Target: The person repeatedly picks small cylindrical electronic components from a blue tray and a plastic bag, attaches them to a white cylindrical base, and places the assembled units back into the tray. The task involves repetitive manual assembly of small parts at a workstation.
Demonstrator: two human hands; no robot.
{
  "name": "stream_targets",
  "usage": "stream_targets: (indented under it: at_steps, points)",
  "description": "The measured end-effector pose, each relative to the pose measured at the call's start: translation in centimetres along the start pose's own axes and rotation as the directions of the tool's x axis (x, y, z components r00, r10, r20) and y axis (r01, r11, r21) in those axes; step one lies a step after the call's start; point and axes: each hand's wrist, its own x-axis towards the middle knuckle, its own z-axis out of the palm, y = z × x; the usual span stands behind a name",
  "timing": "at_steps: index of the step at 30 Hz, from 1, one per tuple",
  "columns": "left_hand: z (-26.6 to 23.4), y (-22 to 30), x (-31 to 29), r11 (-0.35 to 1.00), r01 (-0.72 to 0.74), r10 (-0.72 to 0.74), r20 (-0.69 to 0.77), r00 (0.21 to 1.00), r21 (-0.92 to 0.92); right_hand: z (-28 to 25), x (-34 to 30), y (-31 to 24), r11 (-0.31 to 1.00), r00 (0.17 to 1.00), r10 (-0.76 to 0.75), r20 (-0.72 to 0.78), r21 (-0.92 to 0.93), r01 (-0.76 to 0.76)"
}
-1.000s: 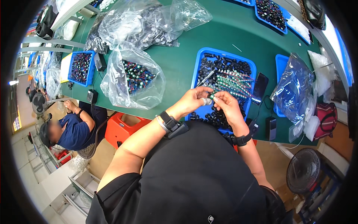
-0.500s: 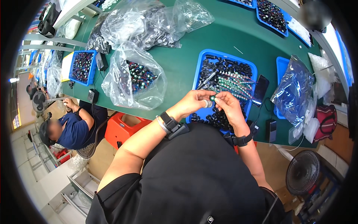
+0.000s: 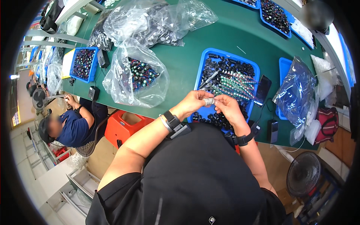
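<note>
Over the near part of a blue tray point(image 3: 256, 71), both my hands meet with fingertips pinched together. My left hand point(image 3: 192, 103), with whitish wrapping on its fingers, is closed at the fingertips. My right hand point(image 3: 229, 108) is closed against it from the right. Between them is a small round green part, seen half a second ago; the fingers now mostly hide it. In the tray lie many small black round pieces point(image 3: 245, 68) and rows of small green parts with thin coloured wires point(image 3: 236, 86). A slim pen-like tool point(image 3: 210, 79) rests on the tray's left side.
Left of the tray sits an open clear bag point(image 3: 116, 84) of wired parts. Behind it lie larger filled bags point(image 3: 146, 26). A phone point(image 3: 263, 90) and a bagged blue tray point(image 3: 285, 67) are on the right. A co-worker point(image 3: 75, 123) sits left, past a red stool point(image 3: 122, 129).
The green part showed between my fingertips before and is now mostly covered. My left fingers have turned, bringing their wrapped tips closer to my right hand.
</note>
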Motion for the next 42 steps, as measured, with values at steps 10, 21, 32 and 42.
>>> stream_targets:
  at_steps: [10,21,32,42]
  points:
    - [0.9,0.0,-1.2,0.454,-0.299,0.597,-0.037,0.802,0.840,2.4,-0.5,-0.8,0.998,0.997,0.049,-0.054,-0.047,-0.052]
    - [-13.5,1.3,-3.6,0.885,-0.394,0.437,-0.738,0.514,0.249,-0.7,-0.8,0.9,0.995,0.994,-0.009,-0.106,0.096,0.019]
    - [-20.4,-0.1,-4.8,0.862,-0.237,0.505,-0.796,0.334,0.447,-1.1,-1.1,2.7,0.992,0.994,0.053,-0.092,0.116,-0.042]
    - [-11.2,3.1,-3.1,0.132,-0.088,0.895,-0.080,0.438,0.987,-1.5,-1.7,3.0,0.998,0.995,0.020,-0.101,0.064,-0.013]
